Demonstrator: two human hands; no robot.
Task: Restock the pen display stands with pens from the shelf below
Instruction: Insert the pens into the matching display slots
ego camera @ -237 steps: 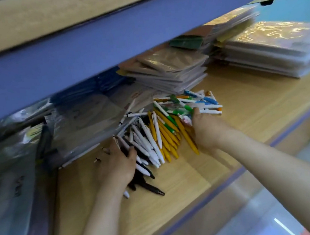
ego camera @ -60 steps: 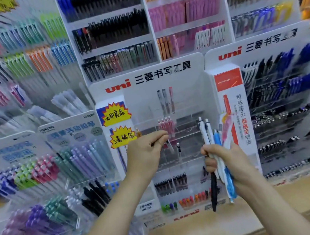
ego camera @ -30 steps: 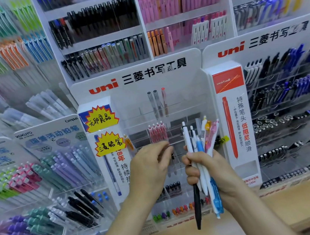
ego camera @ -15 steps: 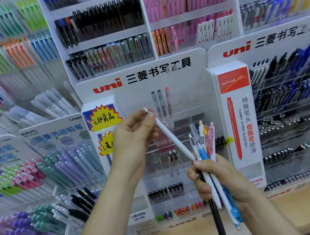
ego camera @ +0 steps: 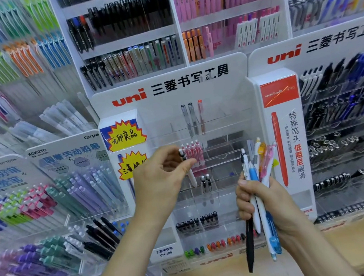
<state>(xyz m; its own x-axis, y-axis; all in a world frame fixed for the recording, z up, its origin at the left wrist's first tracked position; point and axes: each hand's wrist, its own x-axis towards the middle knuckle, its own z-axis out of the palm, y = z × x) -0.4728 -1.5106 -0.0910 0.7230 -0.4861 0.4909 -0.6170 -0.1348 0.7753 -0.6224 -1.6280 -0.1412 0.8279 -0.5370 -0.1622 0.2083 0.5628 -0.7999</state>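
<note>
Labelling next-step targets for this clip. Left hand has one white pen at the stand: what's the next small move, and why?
Probably lower the white pen tip-first into the tier holding the two black-clipped white pens. The left hand pinches it tip-down close beside them, they look like its match, and the right hand only grips the spare bundle.

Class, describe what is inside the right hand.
The right hand grips a bunch of pens: black, white, blue, pink. Fingers cover their middles, so the count is unclear.
</note>
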